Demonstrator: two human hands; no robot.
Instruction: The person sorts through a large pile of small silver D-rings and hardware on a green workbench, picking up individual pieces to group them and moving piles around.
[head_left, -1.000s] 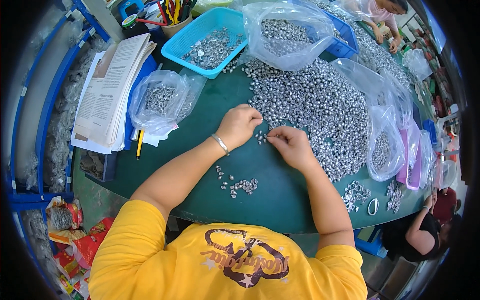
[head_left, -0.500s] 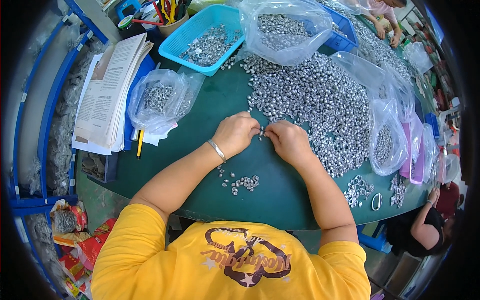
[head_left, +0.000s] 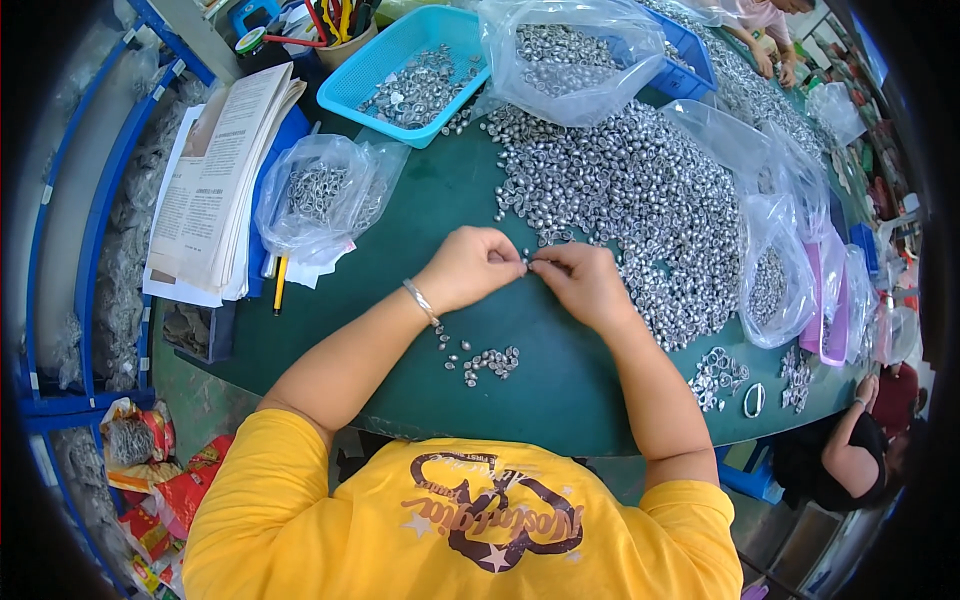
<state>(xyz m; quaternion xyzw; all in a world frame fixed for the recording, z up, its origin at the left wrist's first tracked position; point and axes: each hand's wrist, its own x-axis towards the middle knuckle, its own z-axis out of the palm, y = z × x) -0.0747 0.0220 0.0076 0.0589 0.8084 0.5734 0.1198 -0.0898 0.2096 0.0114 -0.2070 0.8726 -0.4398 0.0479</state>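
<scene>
Mid-frame, the left hand (head_left: pixel 472 270) and right hand (head_left: pixel 588 285) nearly meet at a small metal piece (head_left: pixel 526 254); each grip is narrow, but whether it is closed on anything, I cannot tell.

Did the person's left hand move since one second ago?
Yes: the left hand has moved back toward the person's body, farther from the turquoise basket.

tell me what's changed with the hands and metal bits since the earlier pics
The left hand has drawn back from the big metal heap, its fingertips now close to those of the right hand, which has barely moved. Fewer small pieces show between them; anything held is too small to tell. The heap, the small group and the turquoise basket look unchanged.
</scene>
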